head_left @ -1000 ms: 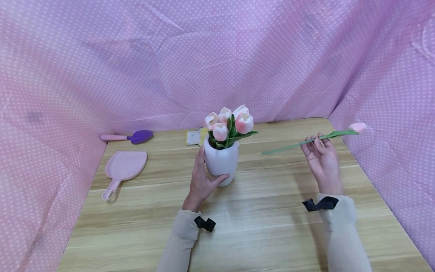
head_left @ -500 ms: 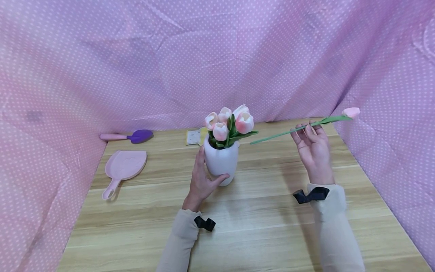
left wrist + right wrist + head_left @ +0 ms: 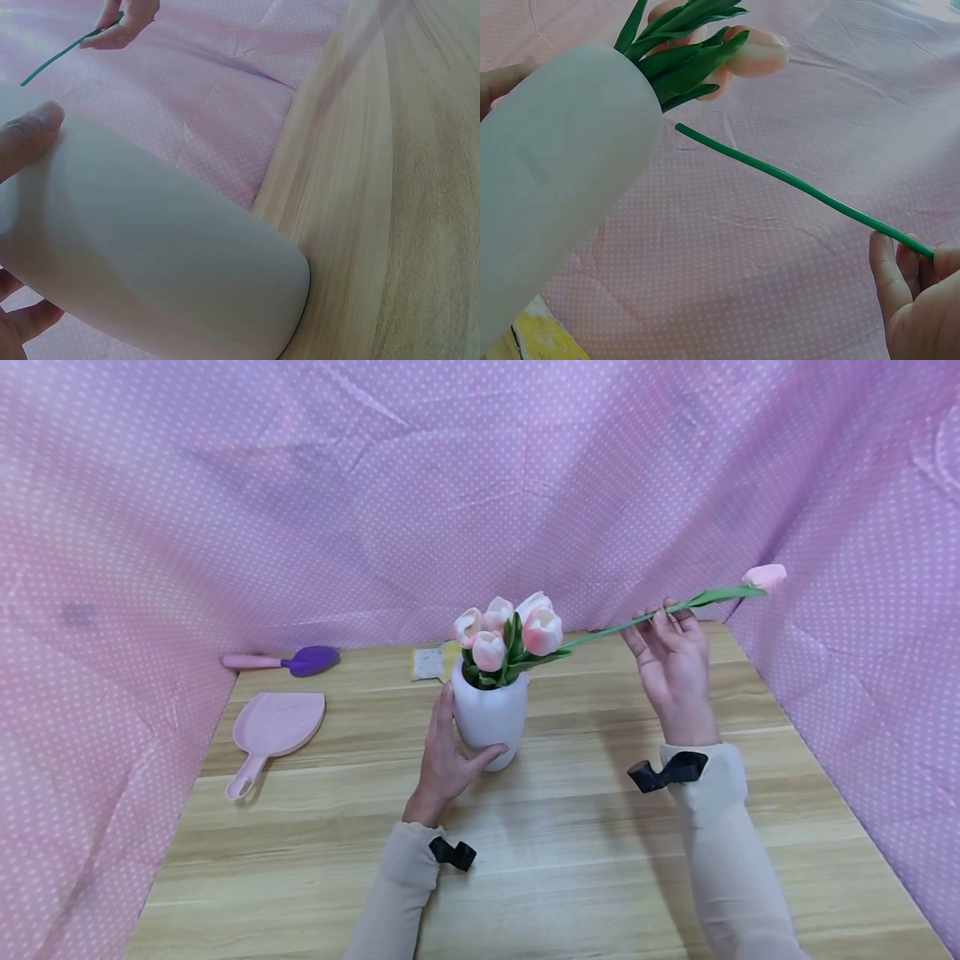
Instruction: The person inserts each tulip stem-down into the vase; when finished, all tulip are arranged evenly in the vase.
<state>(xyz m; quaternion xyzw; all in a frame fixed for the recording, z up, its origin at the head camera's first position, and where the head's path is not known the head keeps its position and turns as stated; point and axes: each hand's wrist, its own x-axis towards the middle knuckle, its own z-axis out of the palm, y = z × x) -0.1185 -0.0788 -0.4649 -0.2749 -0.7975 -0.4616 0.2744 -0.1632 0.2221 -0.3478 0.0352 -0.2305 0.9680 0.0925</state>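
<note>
A white vase (image 3: 489, 722) stands upright on the table, holding several pink-and-white tulips (image 3: 542, 632) with green leaves. My left hand (image 3: 442, 768) grips it from the left, thumb across the front; the left wrist view shows the thumb and some fingertips on either side of the vase (image 3: 157, 240). To the right, above the table, my right hand (image 3: 675, 668) pinches the green stem of a single tulip (image 3: 765, 577). Its bloom points right and its bare stem end reaches left to the bouquet's leaves. In the right wrist view the stem (image 3: 802, 184) ends just beside the vase's mouth.
A pink dustpan (image 3: 277, 727) lies at the left of the wooden table (image 3: 562, 877). Behind it is a small trowel (image 3: 311, 661) with a purple blade. A yellow-and-white packet (image 3: 429, 663) lies behind the vase. Pink dotted cloth (image 3: 480, 485) hangs around the back and sides.
My right hand has moved left and away from me, raising the tulip, so its stem end has come up to the bouquet. The left hand and vase have stayed in place.
</note>
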